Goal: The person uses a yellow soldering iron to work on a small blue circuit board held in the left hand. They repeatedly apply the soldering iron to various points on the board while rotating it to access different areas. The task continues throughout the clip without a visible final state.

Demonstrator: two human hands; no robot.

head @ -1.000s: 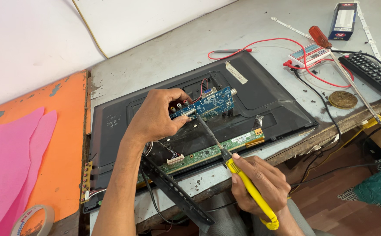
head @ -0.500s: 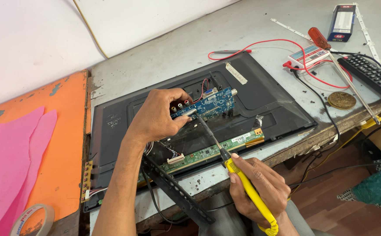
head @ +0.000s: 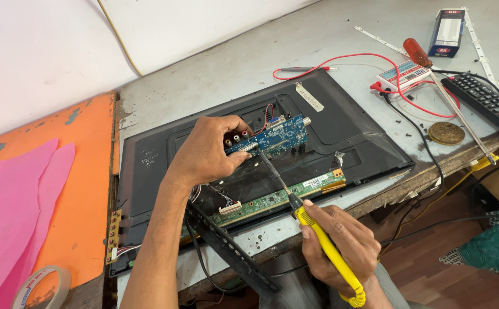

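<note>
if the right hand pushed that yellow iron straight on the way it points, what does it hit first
Likely the blue circuit board: the yellow soldering iron in the right hand already has its tip at the board's lower edge, beside the left hand gripping it.

Left hand (head: pixel 206 154) covers the near end of the blue circuit board (head: pixel 275 136); fingertips hidden beneath it. Iron tip contact point too small to tell. Tape roll (head: pixel 42 286) cut by bottom edge. Remote control (head: pixel 486 104) cut by right edge. Tabletop (head: pixel 215 80) underside unseen.

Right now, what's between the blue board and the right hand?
In the head view, the soldering iron's shaft spans from the right hand to the blue board, crossing the green board strip.
</note>
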